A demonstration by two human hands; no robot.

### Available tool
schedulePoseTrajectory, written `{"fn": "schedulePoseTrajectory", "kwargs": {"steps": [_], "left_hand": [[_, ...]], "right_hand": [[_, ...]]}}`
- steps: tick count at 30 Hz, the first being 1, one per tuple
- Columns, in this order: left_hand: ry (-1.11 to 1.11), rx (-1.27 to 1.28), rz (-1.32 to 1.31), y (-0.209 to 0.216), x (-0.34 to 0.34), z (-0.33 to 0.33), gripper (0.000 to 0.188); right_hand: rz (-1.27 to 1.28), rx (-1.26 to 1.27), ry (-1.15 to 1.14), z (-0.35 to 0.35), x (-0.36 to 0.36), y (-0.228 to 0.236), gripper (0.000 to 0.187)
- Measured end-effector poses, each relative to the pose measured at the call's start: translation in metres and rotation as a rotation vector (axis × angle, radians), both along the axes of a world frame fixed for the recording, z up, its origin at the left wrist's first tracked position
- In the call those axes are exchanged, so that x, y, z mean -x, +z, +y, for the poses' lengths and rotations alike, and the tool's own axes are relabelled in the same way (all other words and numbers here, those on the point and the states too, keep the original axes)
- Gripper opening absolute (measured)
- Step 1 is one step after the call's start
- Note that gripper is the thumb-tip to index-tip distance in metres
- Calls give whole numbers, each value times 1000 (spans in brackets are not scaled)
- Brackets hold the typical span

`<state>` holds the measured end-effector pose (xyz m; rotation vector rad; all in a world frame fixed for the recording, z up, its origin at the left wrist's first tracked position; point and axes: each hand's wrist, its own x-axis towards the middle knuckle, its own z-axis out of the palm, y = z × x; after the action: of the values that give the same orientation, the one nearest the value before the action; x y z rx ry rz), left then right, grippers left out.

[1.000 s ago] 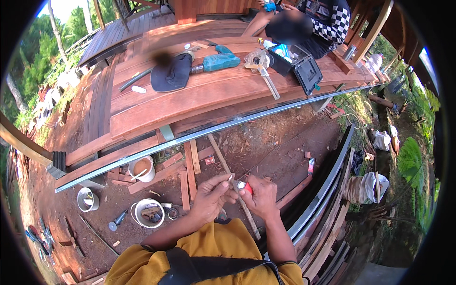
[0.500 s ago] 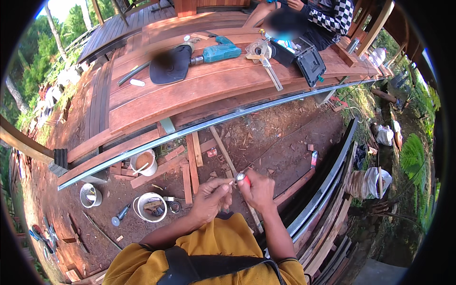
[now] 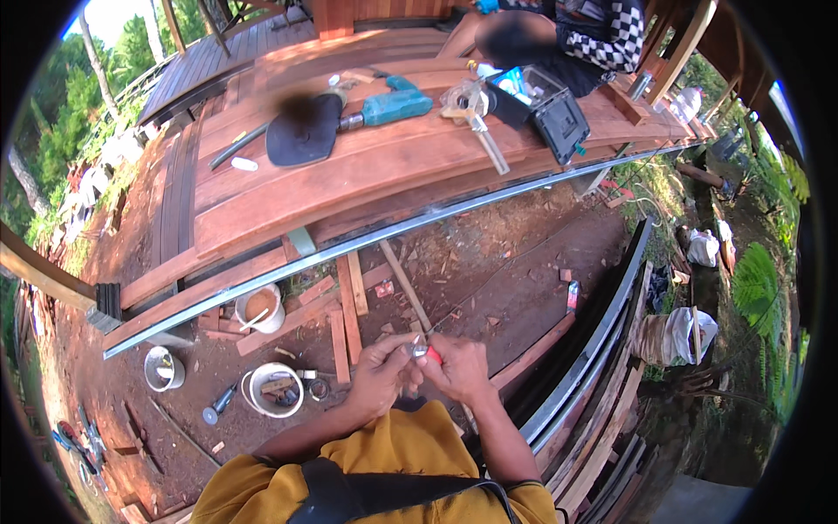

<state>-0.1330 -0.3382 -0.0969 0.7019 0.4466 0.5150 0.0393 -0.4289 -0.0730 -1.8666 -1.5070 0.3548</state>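
Note:
In front of my chest, my right hand [image 3: 461, 370] is closed around a small red-handled tool [image 3: 433, 354] with a shiny metal end. Its exact kind is hidden by my fingers. Close against it, my left hand [image 3: 384, 370] has its fingers pinched together near the metal end. Whatever they grip is too small to make out. Both hands are held above the bare ground, next to a long wooden stick [image 3: 406, 284] that slants up to the deck edge.
A plank deck [image 3: 349, 170] with a metal edge beam spans ahead, bearing a teal drill [image 3: 393, 106] and a black toolbox [image 3: 559, 127]. A person [image 3: 602, 39] sits behind it. White buckets [image 3: 247, 384] stand at left; metal channels [image 3: 602, 349] and timber lie at right.
My hands have come closer together, with the red tool's metal end now at my left fingertips. They sit slightly lower and further left. The deck has shifted a little in view.

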Motion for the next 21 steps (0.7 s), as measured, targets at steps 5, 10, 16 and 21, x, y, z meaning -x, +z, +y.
{"fn": "schedulePoseTrajectory", "kwargs": {"steps": [5, 10, 16, 21], "left_hand": [[-89, -55, -105, 0, 0, -3, 27], [77, -1, -74, -10, -9, 11, 25], [57, -3, -85, -29, -14, 21, 26], [42, 21, -65, -29, -13, 23, 24]], "right_hand": [[-51, 194, -280, 0, -22, -4, 44], [62, 116, -343, -10, -42, -11, 47], [110, 34, -292, -10, -27, -16, 46], [143, 40, -267, -12, -19, -22, 45]]}}
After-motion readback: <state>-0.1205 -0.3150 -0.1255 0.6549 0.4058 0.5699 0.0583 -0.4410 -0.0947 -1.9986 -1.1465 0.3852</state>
